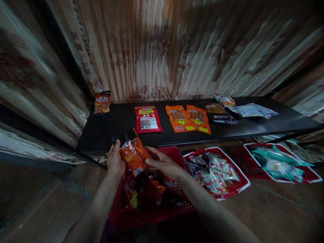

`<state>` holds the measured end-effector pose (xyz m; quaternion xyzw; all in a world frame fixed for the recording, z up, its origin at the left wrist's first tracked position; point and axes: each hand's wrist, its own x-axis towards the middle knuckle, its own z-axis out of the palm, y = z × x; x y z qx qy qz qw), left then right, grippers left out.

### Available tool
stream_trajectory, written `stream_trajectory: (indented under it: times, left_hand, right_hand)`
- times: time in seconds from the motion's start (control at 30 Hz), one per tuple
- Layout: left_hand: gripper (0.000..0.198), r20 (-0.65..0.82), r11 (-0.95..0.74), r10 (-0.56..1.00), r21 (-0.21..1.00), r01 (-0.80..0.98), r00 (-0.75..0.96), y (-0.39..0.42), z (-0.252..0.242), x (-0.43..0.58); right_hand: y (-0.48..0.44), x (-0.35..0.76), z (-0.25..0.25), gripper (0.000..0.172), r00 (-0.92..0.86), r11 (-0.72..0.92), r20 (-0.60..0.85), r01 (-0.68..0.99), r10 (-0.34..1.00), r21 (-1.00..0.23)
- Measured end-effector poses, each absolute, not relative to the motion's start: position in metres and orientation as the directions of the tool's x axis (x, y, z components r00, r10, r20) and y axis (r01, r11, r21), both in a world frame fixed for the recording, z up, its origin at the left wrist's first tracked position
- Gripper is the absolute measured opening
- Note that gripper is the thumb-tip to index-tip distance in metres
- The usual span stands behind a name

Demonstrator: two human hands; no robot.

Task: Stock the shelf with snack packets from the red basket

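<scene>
My left hand (115, 162) grips the left side of an orange and black snack bag (134, 150), thumb on its front. At the bag's right edge is my right hand (163, 163), its fingers and thumb closing against it. The bag is tilted above a red basket (174, 153) at the front edge of the shelf. More snack bags (152, 190), dark and orange, lie inside that basket, partly in shadow. A similar orange snack bag (102, 103) stands at the shelf's far left end.
On the black shelf (121, 116) lie a red packet (147, 119), two orange packets (187, 119), a dark brown packet (219, 113) and a white packet (253, 110). Below are a basket of red-white packets (215, 172) and one of green packets (280, 162). A patterned curtain (162, 50) hangs behind.
</scene>
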<state>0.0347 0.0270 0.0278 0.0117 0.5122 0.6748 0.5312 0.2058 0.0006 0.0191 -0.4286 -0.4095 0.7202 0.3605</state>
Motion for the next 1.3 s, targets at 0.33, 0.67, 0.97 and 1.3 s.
stream_trajectory:
  times: [0.33,0.67,0.97,1.3]
  left_hand:
    - [0.008,-0.54,0.048,0.721,0.665,-0.745,-0.435,0.047,-0.006,0.009]
    - [0.013,-0.507,0.099,0.811,0.61,-0.786,-0.292,0.042,0.01,0.013]
    - [0.034,-0.347,0.183,0.937,0.605,-0.775,-0.05,0.026,0.024,0.022]
    - [0.047,-0.32,0.107,0.935,0.673,-0.732,-0.157,0.025,0.015,0.027]
  right_hand:
    - [0.005,0.199,0.009,0.042,-0.382,-0.426,-0.319,-0.237,0.867,-0.873]
    - [0.002,0.191,0.001,0.031,-0.189,-0.374,-0.334,-0.245,0.923,-0.894]
    - [0.005,0.188,0.014,0.029,-0.013,-0.269,-0.274,-0.25,0.962,-0.93]
    - [0.001,0.186,0.013,0.037,-0.028,-0.263,-0.269,-0.326,0.963,-0.908]
